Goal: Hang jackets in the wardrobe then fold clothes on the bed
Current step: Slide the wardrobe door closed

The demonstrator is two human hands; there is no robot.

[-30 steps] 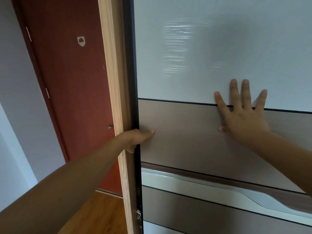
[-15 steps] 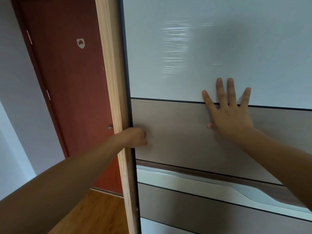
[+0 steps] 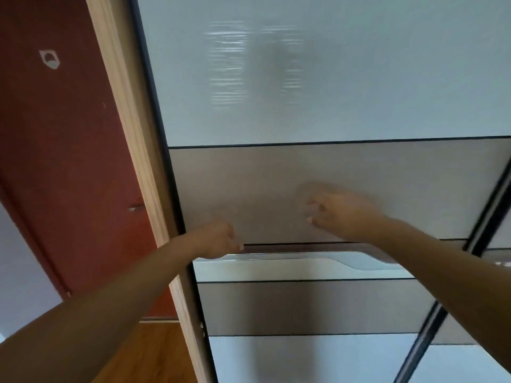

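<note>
Head view: the wardrobe door [image 3: 304, 78] fills the frame from the centre out to 3 o'clock. It is a pale glossy panel above a brown panel [image 3: 249, 189], with a silver handle strip [image 3: 290, 262] below that.

The left hand [image 3: 218, 239] is at 7 o'clock with its fingers curled, by the left end of the strip. Blur hides whether it grasps anything. The right hand [image 3: 340, 214], at 4 o'clock, is in front of the brown panel with loosely bent fingers and nothing in them; I cannot tell whether it touches the panel.

The door's left edge meets a light wooden post [image 3: 132, 134] with no gap showing. Beyond the post, at 9 o'clock, is a red door [image 3: 69, 161] with a small metal handle [image 3: 135, 208]. A patch of wooden floor [image 3: 154, 349] shows at 7 o'clock.

A dark rail [image 3: 486, 217] crosses on a slant at 3 to 5 o'clock, with more panelling past it.
</note>
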